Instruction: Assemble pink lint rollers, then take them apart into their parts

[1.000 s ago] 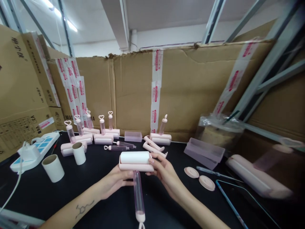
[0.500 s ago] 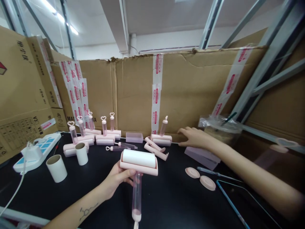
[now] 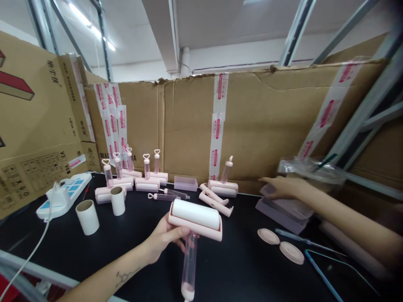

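Against left hand (image 3: 163,238) — lint roller (image 3: 197,227), white roll (image 3: 195,214) uppermost, clear handle (image 3: 189,264) toward body; left fingers clamped round handle top. Right hand (image 3: 281,187), on roller one second ago, now far off to right, fingers on blurred translucent cover (image 3: 291,207); whether closed tight, cannot tell. Hands well apart — so left alone bears roller. Pink discs (image 3: 291,252) lie nearer body than right hand.

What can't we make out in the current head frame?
Head view:
Held roller: handle end cut off by bottom edge.
Right grip: blurred; can't tell whether it holds the lilac tray.
Far-right pink object: blurred, partly behind right forearm.
Left carton: smallest print too small to read.
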A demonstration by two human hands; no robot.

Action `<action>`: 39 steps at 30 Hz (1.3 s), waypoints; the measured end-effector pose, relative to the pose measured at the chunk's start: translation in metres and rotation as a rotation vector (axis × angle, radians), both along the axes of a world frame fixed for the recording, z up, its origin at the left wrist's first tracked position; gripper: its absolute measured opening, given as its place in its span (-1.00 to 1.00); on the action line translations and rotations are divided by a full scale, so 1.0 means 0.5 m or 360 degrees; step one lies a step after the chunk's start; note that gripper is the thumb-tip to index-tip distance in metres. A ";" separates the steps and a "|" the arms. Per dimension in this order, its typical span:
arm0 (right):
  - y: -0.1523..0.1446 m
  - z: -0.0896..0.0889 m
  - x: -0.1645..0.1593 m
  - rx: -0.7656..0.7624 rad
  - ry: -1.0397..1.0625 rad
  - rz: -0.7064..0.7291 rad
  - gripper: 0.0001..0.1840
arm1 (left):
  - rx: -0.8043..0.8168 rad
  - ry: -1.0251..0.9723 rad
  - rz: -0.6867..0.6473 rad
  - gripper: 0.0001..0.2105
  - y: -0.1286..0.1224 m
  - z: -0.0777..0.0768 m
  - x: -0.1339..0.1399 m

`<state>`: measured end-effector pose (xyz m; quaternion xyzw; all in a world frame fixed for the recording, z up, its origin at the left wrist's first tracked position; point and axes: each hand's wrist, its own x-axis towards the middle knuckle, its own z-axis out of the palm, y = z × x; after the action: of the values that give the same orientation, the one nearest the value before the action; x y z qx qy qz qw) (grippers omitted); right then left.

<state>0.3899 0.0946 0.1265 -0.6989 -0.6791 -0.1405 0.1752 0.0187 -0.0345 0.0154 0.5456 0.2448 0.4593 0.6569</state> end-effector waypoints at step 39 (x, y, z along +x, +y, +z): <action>-0.231 -0.111 -0.310 -0.0401 0.1819 0.1183 -0.56 | -0.0017 0.0113 -0.0042 -0.59 -0.006 -0.004 -0.003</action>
<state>0.2348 -0.0212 0.0708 -0.3993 -0.6858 0.3990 0.4595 0.0171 -0.0375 0.0134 0.5612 0.2631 0.4297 0.6567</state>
